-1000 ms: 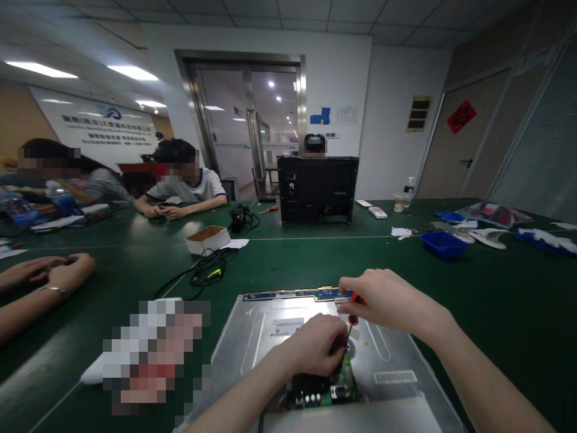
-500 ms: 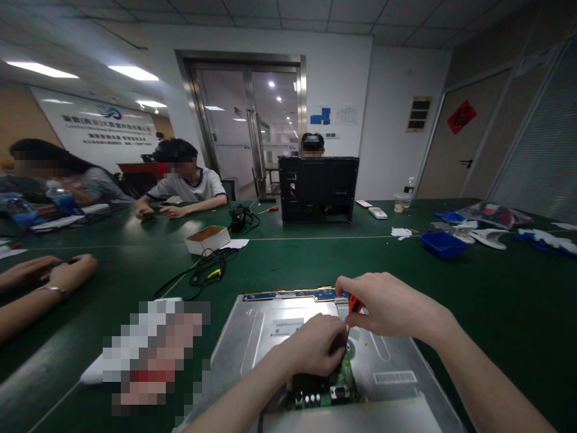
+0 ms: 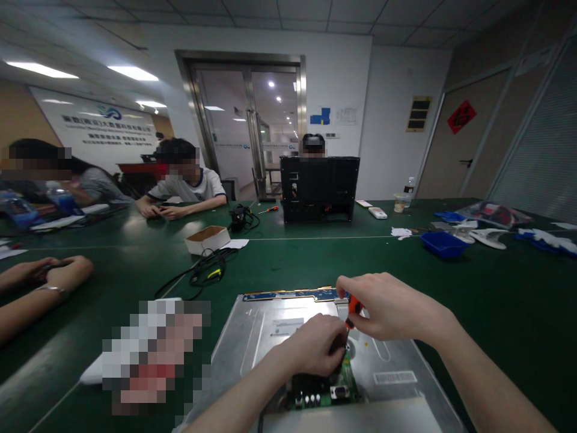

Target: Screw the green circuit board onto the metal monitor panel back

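My right hand is closed around the red-orange handle of a screwdriver. Its thin shaft points down at the upper edge of a green circuit board. Close beside the shaft, my left hand rests over the board with curled fingers; whether they pinch the shaft tip or a small part is hidden. The board sits on the back of a silver metal display panel, which lies flat before me. Along the panel's far edge runs a narrow blue circuit strip.
A co-worker's hands are at the left, near a blurred-out white item. Black cables and an open box lie beyond. A black monitor shell stands at the back. A blue tray is at the right.
My right fingers have shifted slightly on the screwdriver, showing more of its handle. My left hand and the panel look unmoved. The co-worker's hands at the left have moved a little.
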Tool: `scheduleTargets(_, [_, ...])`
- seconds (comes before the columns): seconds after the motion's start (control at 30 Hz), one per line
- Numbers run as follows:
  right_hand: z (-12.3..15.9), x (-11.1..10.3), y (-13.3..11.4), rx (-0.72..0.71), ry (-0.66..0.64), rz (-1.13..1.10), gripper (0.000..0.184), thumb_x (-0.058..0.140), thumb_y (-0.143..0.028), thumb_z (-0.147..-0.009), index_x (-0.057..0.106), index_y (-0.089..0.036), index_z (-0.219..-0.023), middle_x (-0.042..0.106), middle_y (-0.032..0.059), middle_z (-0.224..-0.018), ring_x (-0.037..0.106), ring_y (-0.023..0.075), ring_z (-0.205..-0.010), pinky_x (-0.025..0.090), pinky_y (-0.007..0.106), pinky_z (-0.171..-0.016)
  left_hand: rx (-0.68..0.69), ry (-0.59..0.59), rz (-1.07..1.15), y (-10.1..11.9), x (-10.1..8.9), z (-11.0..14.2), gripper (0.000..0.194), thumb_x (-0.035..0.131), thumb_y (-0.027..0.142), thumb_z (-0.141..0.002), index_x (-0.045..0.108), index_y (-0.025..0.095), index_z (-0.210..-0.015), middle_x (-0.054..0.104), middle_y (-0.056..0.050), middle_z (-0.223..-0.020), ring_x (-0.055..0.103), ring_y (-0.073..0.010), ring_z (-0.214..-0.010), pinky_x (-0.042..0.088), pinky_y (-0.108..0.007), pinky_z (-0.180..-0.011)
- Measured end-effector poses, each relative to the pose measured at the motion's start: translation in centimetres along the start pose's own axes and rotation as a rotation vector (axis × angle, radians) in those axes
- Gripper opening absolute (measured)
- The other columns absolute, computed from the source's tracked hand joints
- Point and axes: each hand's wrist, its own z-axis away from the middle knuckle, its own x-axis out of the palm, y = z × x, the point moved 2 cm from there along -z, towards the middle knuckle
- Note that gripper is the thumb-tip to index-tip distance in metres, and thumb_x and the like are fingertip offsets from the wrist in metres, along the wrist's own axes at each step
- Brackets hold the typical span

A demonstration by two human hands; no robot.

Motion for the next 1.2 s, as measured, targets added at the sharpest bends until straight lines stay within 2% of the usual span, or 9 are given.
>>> scheduleTargets(0.13, [-0.25, -0.09, -0.05, 0.062, -0.007, 0.019, 0.024, 0.066, -0.036, -0.086, 0.061, -0.023, -0.106, 0.074, 0.0030, -0.088, 0.069, 0.0246, -0.079, 0.040, 0.029, -0.060, 0.015, 0.000, -0.024, -0.10, 0.05, -0.06, 0.010, 0.059, 0.013, -0.073, 0.052, 0.019, -0.071, 0.063, -0.001, -0.073, 0.052, -0.0151, -0.061, 0.035, -0.026, -0.055])
scheduleTargets(0.23, [-0.49, -0.08, -0.08, 0.089, -0.009, 0.054, 0.022, 0.056, -0.043, -0.094, 0.064, -0.024, -0.102, 0.074, 0.0035, -0.082, 0.069, 0.0250, -0.075, 0.040, 0.029, -0.058, 0.011, 0.012, -0.033, -0.11, 0.07, -0.03, 0.008, 0.059, 0.014, -0.073, 0.053, 0.019, -0.074, 0.066, -0.003, -0.078, 0.055, -0.0166, -0.066, 0.037, -0.026, -0.059])
scheduleTargets(0.4, [-0.30, -0.02, -0.03, 0.052, -0.009, 0.042, 0.016, 0.058, -0.031, -0.092, 0.063, -0.023, -0.105, 0.074, 0.0040, -0.088, 0.069, 0.0237, -0.079, 0.040, 0.029, -0.061, -0.009, 0.003, -0.015, 0.03, 0.00, 0.03, 0.009, 0.060, 0.015, -0.074, 0.052, 0.019, -0.074, 0.063, -0.001, -0.072, 0.051, -0.0151, -0.060, 0.033, -0.026, -0.054])
scheduleTargets(0.5, [-0.02, 0.00, -0.13, -0.011, -0.011, -0.009, 0.025, 0.062, -0.024, -0.086, 0.061, -0.023, -0.111, 0.074, 0.0040, -0.096, 0.069, 0.0230, -0.085, 0.041, 0.029, -0.063, -0.007, -0.004, 0.018, 0.05, -0.08, 0.02, 0.011, 0.060, 0.013, -0.073, 0.051, 0.019, -0.072, 0.060, 0.001, -0.068, 0.049, -0.0140, -0.057, 0.034, -0.025, -0.054])
scheduleTargets(0.67, [-0.28, -0.03, -0.29, 0.025, -0.014, 0.009, 0.029, 0.061, -0.043, -0.091, 0.065, -0.024, -0.112, 0.075, 0.0050, -0.091, 0.070, 0.0259, -0.082, 0.043, 0.030, -0.062, 0.016, -0.005, -0.007, 0.04, -0.10, 0.02, 0.010, 0.059, 0.013, -0.073, 0.052, 0.020, -0.074, 0.064, -0.001, -0.075, 0.056, -0.0167, -0.065, 0.039, -0.026, -0.060])
scheduleTargets(0.8, [-0.59, -0.06, -0.08, 0.096, -0.021, 0.087, 0.021, 0.056, -0.039, -0.094, 0.067, -0.023, -0.102, 0.075, 0.0060, -0.085, 0.071, 0.0265, -0.079, 0.041, 0.030, -0.060, 0.001, 0.012, -0.059, 0.09, 0.00, 0.09, 0.010, 0.061, 0.015, -0.074, 0.052, 0.019, -0.074, 0.064, -0.002, -0.076, 0.057, -0.0178, -0.067, 0.039, -0.027, -0.059])
scheduleTargets(0.97, [-0.25, -0.09, -0.07, 0.001, 0.002, 0.023, 0.028, 0.063, -0.026, -0.085, 0.062, -0.022, -0.112, 0.075, 0.0043, -0.092, 0.069, 0.0239, -0.082, 0.043, 0.029, -0.062, 0.000, 0.000, -0.039, 0.13, -0.05, 0.04, 0.011, 0.061, 0.014, -0.073, 0.051, 0.020, -0.072, 0.061, 0.000, -0.070, 0.052, -0.0158, -0.061, 0.036, -0.026, -0.055])
scheduleTargets(1.13, [-0.18, -0.09, -0.23, 0.044, -0.011, 0.043, 0.031, 0.062, -0.043, -0.089, 0.065, -0.023, -0.113, 0.076, 0.0067, -0.092, 0.070, 0.0269, -0.082, 0.045, 0.032, -0.063, 0.026, -0.014, -0.039, -0.05, 0.08, -0.04, 0.009, 0.059, 0.012, -0.073, 0.055, 0.019, -0.078, 0.065, -0.002, -0.077, 0.056, -0.0169, -0.065, 0.040, -0.026, -0.060])
scheduleTargets(1.2, [-0.25, -0.06, -0.19, 0.067, -0.019, 0.060, 0.027, 0.059, -0.042, -0.092, 0.066, -0.024, -0.110, 0.076, 0.0062, -0.089, 0.070, 0.0274, -0.082, 0.045, 0.032, -0.063, 0.022, -0.004, -0.060, -0.13, 0.20, -0.01, 0.008, 0.060, 0.014, -0.074, 0.056, 0.019, -0.079, 0.067, -0.004, -0.083, 0.059, -0.0186, -0.070, 0.041, -0.027, -0.062])
